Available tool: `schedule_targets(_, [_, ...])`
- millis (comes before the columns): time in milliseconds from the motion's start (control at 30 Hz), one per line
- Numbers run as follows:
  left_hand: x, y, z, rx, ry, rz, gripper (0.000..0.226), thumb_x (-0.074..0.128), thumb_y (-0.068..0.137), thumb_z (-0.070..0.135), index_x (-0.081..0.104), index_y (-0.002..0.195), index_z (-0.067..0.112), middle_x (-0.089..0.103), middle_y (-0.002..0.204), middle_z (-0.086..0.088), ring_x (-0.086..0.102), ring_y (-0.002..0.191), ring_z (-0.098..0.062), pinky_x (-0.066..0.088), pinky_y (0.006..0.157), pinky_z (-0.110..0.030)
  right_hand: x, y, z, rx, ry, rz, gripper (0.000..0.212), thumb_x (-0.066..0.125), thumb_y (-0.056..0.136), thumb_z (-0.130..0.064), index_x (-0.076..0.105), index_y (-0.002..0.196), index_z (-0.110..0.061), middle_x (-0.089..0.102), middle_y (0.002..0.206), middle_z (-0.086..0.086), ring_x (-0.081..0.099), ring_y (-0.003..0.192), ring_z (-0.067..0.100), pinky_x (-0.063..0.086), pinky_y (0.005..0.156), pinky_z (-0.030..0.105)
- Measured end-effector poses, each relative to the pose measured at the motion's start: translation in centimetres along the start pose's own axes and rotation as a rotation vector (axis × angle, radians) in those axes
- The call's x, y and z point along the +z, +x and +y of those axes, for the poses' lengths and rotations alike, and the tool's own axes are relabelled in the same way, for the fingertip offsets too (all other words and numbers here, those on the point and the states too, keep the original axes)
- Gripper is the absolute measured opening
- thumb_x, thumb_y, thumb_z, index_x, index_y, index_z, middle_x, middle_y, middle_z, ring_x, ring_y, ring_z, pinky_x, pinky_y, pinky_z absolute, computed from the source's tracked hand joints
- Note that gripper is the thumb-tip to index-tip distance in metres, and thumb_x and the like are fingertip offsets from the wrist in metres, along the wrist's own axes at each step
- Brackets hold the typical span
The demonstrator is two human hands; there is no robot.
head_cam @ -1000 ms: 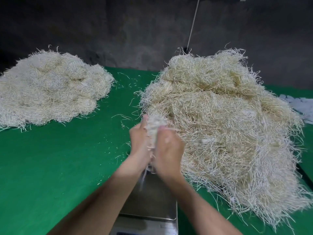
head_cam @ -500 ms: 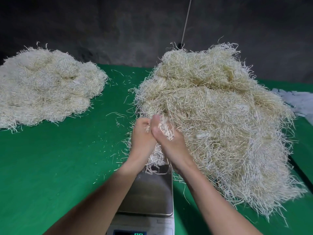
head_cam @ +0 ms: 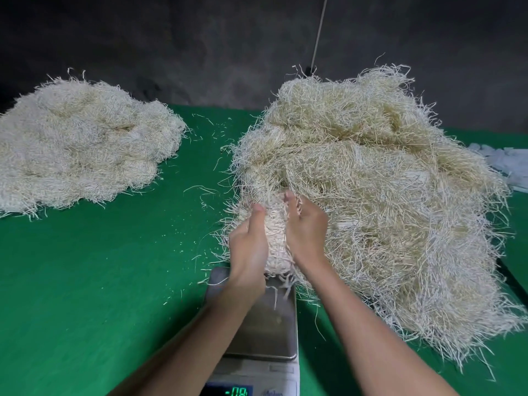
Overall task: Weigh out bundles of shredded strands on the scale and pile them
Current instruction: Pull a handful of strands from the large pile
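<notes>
Two heaps of pale shredded strands lay on the green table [head_cam: 100,281] as I watched from my remote feed. One was a lower, lobed pile [head_cam: 80,150] at the far left. The other was a taller, looser source heap [head_cam: 385,195] at the right.

I counted one bundle [head_cam: 275,241] in hand, clasped between two bare hands at the near left edge of the source heap. The left hand [head_cam: 248,252] curled round its left side with the thumb up. The right hand [head_cam: 307,232] cupped its right side, fingers bent into the strands. The bundle was held over the far edge of the one scale [head_cam: 268,330], its loose ends hanging toward the steel platform. I could not tell whether they touched it.

The platform carried only a few stray bits. The display [head_cam: 238,391] at the near edge glowed green with what looked like a small negative reading.

I judged the job partly done. The left pile looked like many weighed bundles already stacked, but the source heap was the bigger of the two, so plenty remained. This bundle was not yet weighed or piled.

Many single strands lay scattered on the cloth between the heaps. I also counted one thin cord [head_cam: 318,32] down the dark far wall and one cluster of whitish pieces [head_cam: 508,164] at the far right edge
</notes>
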State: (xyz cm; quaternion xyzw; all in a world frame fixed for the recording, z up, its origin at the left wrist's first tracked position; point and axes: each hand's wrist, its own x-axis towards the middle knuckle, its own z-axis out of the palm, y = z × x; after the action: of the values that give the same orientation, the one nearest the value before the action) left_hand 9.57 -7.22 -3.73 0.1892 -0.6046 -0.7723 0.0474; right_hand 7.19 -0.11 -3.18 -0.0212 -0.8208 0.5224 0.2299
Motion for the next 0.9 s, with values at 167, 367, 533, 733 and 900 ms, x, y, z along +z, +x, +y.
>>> schedule_targets(167, [0.0,1.6,2.5,-0.083,-0.081,0.059,0.043,0.045,0.100,0.033,0.051,0.066,0.008,0.045,0.039,0.004,0.044,0.032,-0.006,0.033,0.034,-0.013,2.2,-3.8,-0.6,-0.079,-0.051,-0.030,0.046,0.035,0.096,-0.041,0.033,0.053,-0.025,0.036,0.048,-0.010,0.031,0.043,0.007,0.021,0.045,0.020])
schedule_targets(367, [0.4,0.8,1.2,-0.170,-0.130,0.078,0.027,0.038,0.101,0.023,0.049,0.076,0.022,0.046,0.060,0.002,0.042,0.044,-0.007,0.028,0.030,-0.011,0.5,-2.6,0.4,0.075,0.085,0.040,0.046,0.048,0.091,-0.002,0.034,0.057,-0.030,0.032,0.048,-0.016,0.031,0.044,-0.005,0.027,0.046,0.015])
schedule_targets(533, [-0.2,1.4,0.6,-0.170,0.028,-0.051,0.036,0.042,0.100,0.027,0.048,0.068,0.012,0.046,0.047,0.001,0.044,0.037,-0.010,0.035,0.037,-0.018,1.9,-3.9,1.3,0.203,0.125,-0.027,0.046,0.043,0.098,-0.024,0.037,0.052,-0.025,0.036,0.044,-0.008,0.028,0.042,0.002,0.023,0.045,0.018])
schedule_targets(733, [-1.7,2.8,0.6,0.190,0.408,-0.080,0.017,0.055,0.093,0.040,0.058,0.099,0.025,0.054,0.101,0.011,0.048,0.091,-0.003,0.036,0.080,-0.014,-2.4,-1.5,2.4,0.352,0.473,-0.189,0.016,0.053,0.089,-0.025,0.055,0.104,-0.025,0.058,0.105,-0.007,0.052,0.094,0.010,0.041,0.076,0.027])
schedule_targets(900, [-0.3,2.5,0.2,0.341,0.492,-0.096,0.031,0.059,0.088,0.048,0.045,0.102,0.024,0.051,0.086,0.011,0.051,0.069,0.002,0.036,0.053,-0.013,-1.2,-2.0,0.5,0.121,0.178,-0.483,0.061,0.037,0.087,-0.068,0.038,0.138,-0.035,0.038,0.133,-0.026,0.043,0.118,-0.001,0.041,0.090,0.018])
